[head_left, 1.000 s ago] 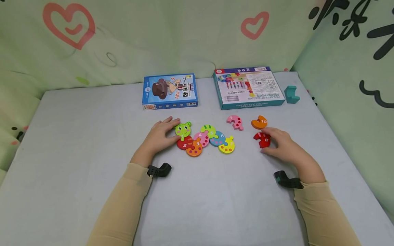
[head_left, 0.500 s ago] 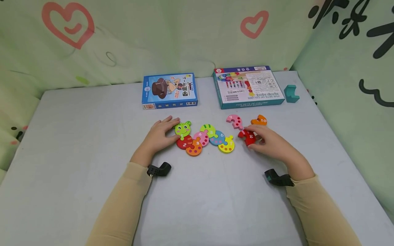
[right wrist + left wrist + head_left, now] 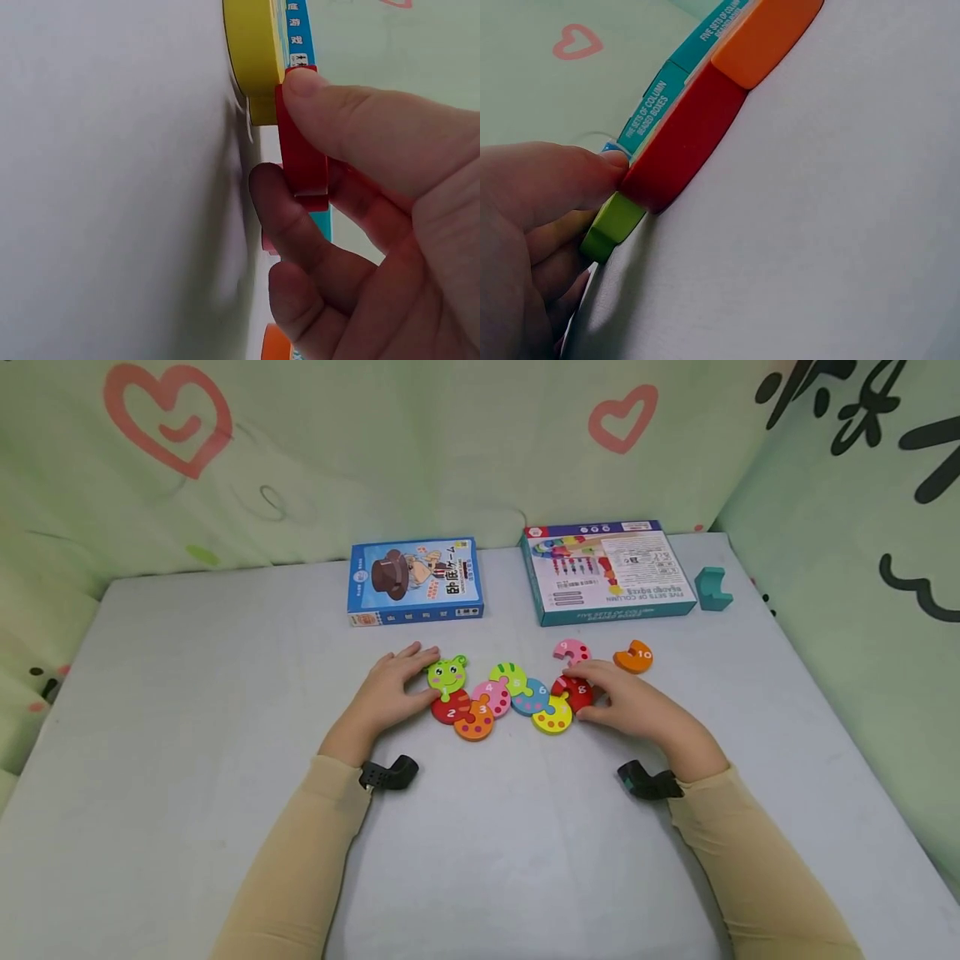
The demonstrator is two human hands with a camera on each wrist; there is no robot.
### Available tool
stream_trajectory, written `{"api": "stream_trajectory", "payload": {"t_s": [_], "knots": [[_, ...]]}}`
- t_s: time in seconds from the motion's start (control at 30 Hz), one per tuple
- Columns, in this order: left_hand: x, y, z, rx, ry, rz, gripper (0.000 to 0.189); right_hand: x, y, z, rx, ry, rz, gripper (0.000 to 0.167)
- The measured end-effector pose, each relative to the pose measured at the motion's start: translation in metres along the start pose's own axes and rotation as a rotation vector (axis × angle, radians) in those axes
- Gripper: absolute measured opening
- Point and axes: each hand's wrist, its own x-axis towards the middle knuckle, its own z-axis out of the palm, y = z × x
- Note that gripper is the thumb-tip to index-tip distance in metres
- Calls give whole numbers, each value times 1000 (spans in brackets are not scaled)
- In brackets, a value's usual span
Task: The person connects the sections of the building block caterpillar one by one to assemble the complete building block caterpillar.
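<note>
In the head view, a number caterpillar puzzle lies on the white table. Its green smiling head (image 3: 447,673) joins a red piece 2 (image 3: 448,710), and further coloured pieces run to a yellow piece (image 3: 551,721) at the right end. My left hand (image 3: 384,695) holds the head end, its thumb (image 3: 592,176) against the red piece's edge and its fingers by the green head. My right hand (image 3: 637,706) pinches a red puzzle piece 8 (image 3: 304,154) between thumb and fingers, at the yellow piece's knob. Whether the two are interlocked I cannot tell.
Behind the right hand lies a pink puzzle piece (image 3: 572,650), partly covered, with an orange piece 10 (image 3: 633,657) to its right. Farther back are a blue game box (image 3: 415,583), a larger teal-edged box (image 3: 607,575) and a teal block (image 3: 713,589).
My right hand has taken hold of the red piece 8 and carried it left to the yellow end of the caterpillar. The left hand has stayed in place.
</note>
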Motion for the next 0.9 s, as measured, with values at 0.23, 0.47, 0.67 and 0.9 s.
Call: {"api": "stream_trajectory", "payload": {"t_s": [0.23,0.47,0.67,0.9], "knots": [[1,0,-1,-1,-4,2,57,4,1,-2,5,-19,-3,56],[1,1,-1,-3,-4,3,58,6,2,1,-18,-14,-5,55],[0,0,0,-2,-2,0,57,6,4,3,-9,-16,4,55],[1,-1,0,0,1,7,57,4,7,0,24,-15,-13,57]]}}
